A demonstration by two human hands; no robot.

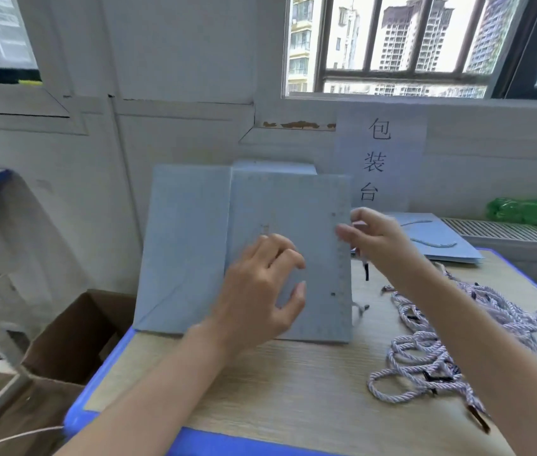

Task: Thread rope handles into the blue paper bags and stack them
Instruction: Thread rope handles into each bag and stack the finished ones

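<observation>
Both hands work at one blue paper bag (pixel 260 205) that stands tilted against more bags behind it. Left hand (pixel 262 291) rests loosely curled on the bag's face, steadying it and gripping nothing. Right hand (pixel 372 238) pinches the bag's right edge beside the upper hole (pixel 333 214), with a rope handle (pixel 366 271) dangling just below its fingers. Feeding the dark tip straight through that hole while the left hand braces the panel should work best. Blur hides whether the rope is already through. Loose ropes (pixel 425 350) lie under the right forearm; a finished bag (pixel 438 238) lies beyond it.
</observation>
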